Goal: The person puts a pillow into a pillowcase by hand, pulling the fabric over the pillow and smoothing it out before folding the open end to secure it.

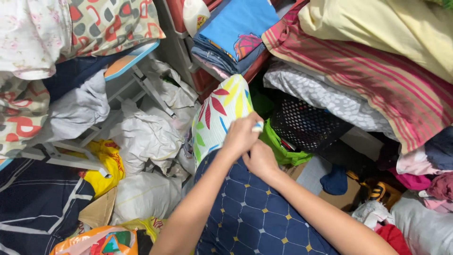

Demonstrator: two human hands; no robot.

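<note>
Head view, centre of frame. Left hand (pixel 241 136) is closed in a pinch around a small white object (pixel 257 126) at its fingertips; what the object is cannot be told. Right hand (pixel 260 159) sits just below and touching the left, fingers curled down onto the navy patterned cloth (pixel 255 212) that fills the lower centre; whether it actually grips the cloth is hidden.

Just behind the hands, centre: a white pillow with red, yellow and green leaf print (pixel 218 115), upright and leaning. Right of it, a green bag (pixel 276 144) and a black mesh basket (pixel 304 123). Upper right: striped pink blanket (pixel 368 75). Upper centre: folded blue cloths (pixel 236 28). Left: crumpled white bags (pixel 144 137).

Judgement: work is at the cloth's top edge. To do it well, keep the edge taut with the right hand, keep the pinch small and firm, and hold both hands close together.
</note>
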